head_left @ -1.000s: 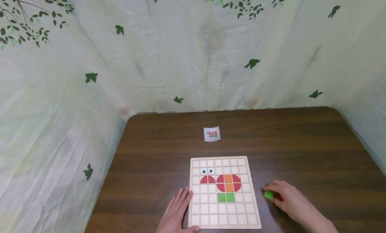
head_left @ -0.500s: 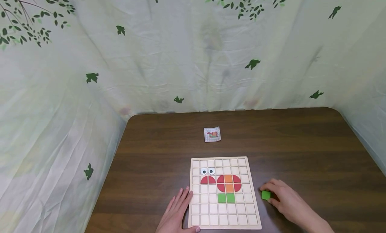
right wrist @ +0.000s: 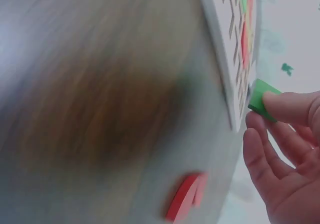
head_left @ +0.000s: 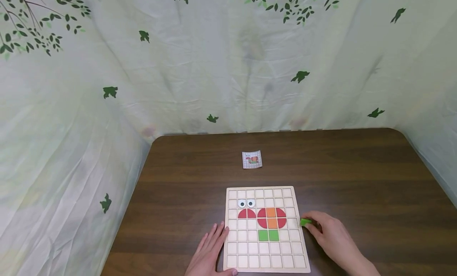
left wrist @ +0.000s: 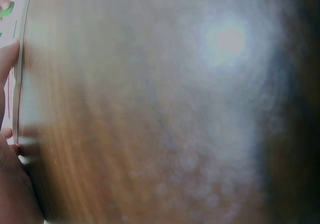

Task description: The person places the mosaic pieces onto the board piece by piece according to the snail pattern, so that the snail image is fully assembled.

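My right hand (head_left: 335, 238) pinches a green square block (head_left: 305, 222) between thumb and fingers, at the right edge of a pale wooden grid board (head_left: 248, 248). In the right wrist view the same green block (right wrist: 260, 96) is tilted in the fingertips, off the table. My left hand (head_left: 208, 252) rests along the board's left edge with fingers straight, the thumb at its lower corner. On the board sit two googly-eye tiles (head_left: 246, 203), a red half-round (head_left: 247, 214), a red circle with orange squares (head_left: 271, 218) inside it, and two green squares (head_left: 268, 235) below.
A small printed card (head_left: 252, 159) with a coloured grid picture lies beyond the board. Red curved pieces (right wrist: 186, 198) lie on the table near the right hand in the right wrist view. A leaf-patterned white curtain (head_left: 228, 69) hangs behind the wooden table (head_left: 192, 165).
My right hand has lifted the green block and carried it left to the board's right edge. The left hand stays where it was.
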The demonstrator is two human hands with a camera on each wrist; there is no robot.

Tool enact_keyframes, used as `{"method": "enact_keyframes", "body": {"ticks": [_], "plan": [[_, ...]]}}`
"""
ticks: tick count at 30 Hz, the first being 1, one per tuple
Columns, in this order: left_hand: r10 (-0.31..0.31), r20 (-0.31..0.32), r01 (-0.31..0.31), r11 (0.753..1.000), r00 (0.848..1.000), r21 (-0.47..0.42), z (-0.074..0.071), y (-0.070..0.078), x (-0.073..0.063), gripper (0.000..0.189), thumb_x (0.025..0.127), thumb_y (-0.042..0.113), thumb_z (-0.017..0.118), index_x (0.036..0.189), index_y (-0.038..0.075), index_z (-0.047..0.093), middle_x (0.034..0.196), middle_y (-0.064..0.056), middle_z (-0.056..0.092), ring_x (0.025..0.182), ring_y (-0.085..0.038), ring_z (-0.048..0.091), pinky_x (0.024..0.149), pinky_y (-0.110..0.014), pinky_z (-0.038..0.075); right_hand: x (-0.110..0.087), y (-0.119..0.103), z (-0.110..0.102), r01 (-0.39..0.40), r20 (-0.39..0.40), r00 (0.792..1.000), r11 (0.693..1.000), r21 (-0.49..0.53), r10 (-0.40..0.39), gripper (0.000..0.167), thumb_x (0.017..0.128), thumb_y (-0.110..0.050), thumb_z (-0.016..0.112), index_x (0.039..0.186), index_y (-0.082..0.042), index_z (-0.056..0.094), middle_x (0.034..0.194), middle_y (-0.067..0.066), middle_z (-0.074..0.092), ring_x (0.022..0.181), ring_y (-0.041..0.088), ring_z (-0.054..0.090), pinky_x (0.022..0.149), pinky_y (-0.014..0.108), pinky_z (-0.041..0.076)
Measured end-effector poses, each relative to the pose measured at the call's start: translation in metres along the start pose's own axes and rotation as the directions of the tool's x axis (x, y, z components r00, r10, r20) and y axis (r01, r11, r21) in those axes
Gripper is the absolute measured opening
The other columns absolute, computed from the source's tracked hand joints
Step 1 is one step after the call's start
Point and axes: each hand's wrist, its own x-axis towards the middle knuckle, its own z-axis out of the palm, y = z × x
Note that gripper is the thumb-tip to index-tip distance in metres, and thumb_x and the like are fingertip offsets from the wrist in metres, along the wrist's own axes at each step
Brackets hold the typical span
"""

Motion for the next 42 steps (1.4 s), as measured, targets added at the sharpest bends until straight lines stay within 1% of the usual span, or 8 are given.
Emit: {"method": "enact_keyframes", "body": {"ticks": [10,17,20,24,28,34,38,42], "plan": [[-0.01,0.007,0.01,1.0,1.0,-0.008,0.0,0.0,0.0,0.105,0.075,0.082,0.054,0.158,0.023,0.025,0.163,0.003,0.018,0.149,-0.024,0.014,0.112,-0.047,0.012,0.005,-0.027,0.019,0.107,-0.013,0.994,0.98,0.169,-0.107,0.032,0.078,0.001,0.08,0.1,-0.022,0.073,0.095,-0.018,0.063,0.077,0.002,0.055,0.067,0.023,0.051],[-0.007,0.002,0.007,1.0,1.0,0.005,0.0,0.0,0.0,0.107,0.074,0.083,0.054,0.158,0.023,0.025,0.163,0.002,0.018,0.148,-0.024,0.015,0.112,-0.045,0.012,0.013,-0.045,0.032,0.194,-0.015,0.98,0.952,0.237,-0.196,0.032,0.078,0.004,0.079,0.096,-0.022,0.073,0.089,-0.018,0.063,0.076,0.001,0.055,0.067,0.023,0.051],[0.0,-0.004,0.0,1.0,1.0,0.013,0.001,0.0,0.0,0.106,0.075,0.083,0.054,0.158,0.023,0.024,0.163,0.003,0.018,0.148,-0.024,0.015,0.112,-0.044,0.012,0.015,-0.053,0.036,0.206,0.016,0.976,0.943,0.263,-0.218,0.031,0.079,0.003,0.078,0.097,-0.022,0.073,0.091,-0.017,0.062,0.076,0.001,0.054,0.069,0.023,0.051],[0.017,-0.027,-0.016,0.999,0.999,0.041,0.002,0.0,-0.001,0.106,0.075,0.083,0.053,0.158,0.024,0.024,0.163,0.003,0.018,0.148,-0.023,0.016,0.113,-0.029,0.0,0.021,-0.062,0.042,0.21,0.054,0.971,0.942,0.263,-0.232,0.028,0.081,0.0,0.078,0.098,-0.023,0.074,0.093,-0.017,0.062,0.077,0.002,0.054,0.069,0.023,0.05],[0.043,-0.061,-0.039,0.997,0.997,0.074,0.003,-0.001,-0.001,0.106,0.075,0.084,0.051,0.157,0.021,0.027,0.163,0.002,0.02,0.148,-0.023,0.018,0.107,-0.014,-0.013,0.026,-0.067,0.048,0.217,0.078,0.967,0.946,0.239,-0.242,0.025,0.082,-0.002,0.078,0.097,-0.02,0.074,0.091,-0.015,0.063,0.076,0.002,0.052,0.069,0.023,0.049],[0.033,-0.042,-0.03,0.998,0.999,0.062,0.003,-0.001,-0.001,0.106,0.075,0.085,0.051,0.157,0.021,0.027,0.163,0.001,0.02,0.148,-0.023,0.018,0.105,-0.012,-0.016,0.034,-0.075,0.056,0.228,0.135,0.956,0.95,0.214,-0.26,0.021,0.083,-0.002,0.077,0.097,-0.016,0.072,0.085,-0.014,0.061,0.073,0.003,0.05,0.067,0.024,0.048],[0.063,-0.084,-0.057,0.996,0.994,0.071,0.004,-0.002,-0.002,0.106,0.076,0.083,0.052,0.156,0.019,0.029,0.162,0.0,0.021,0.148,-0.022,0.017,0.107,-0.013,-0.013,0.04,-0.081,0.063,0.221,0.164,0.952,0.95,0.221,-0.26,0.018,0.084,-0.002,0.076,0.092,-0.017,0.07,0.08,-0.013,0.059,0.07,0.003,0.049,0.064,0.023,0.046],[0.069,-0.09,-0.063,0.995,0.994,0.073,0.004,-0.002,-0.001,0.104,0.077,0.083,0.052,0.157,0.021,0.027,0.163,0.002,0.02,0.148,-0.02,0.017,0.107,-0.013,-0.013,0.046,-0.085,0.069,0.212,0.18,0.95,0.951,0.225,-0.255,0.019,0.083,0.0,0.075,0.089,-0.017,0.069,0.077,-0.012,0.059,0.067,0.004,0.049,0.062,0.023,0.045]]}}
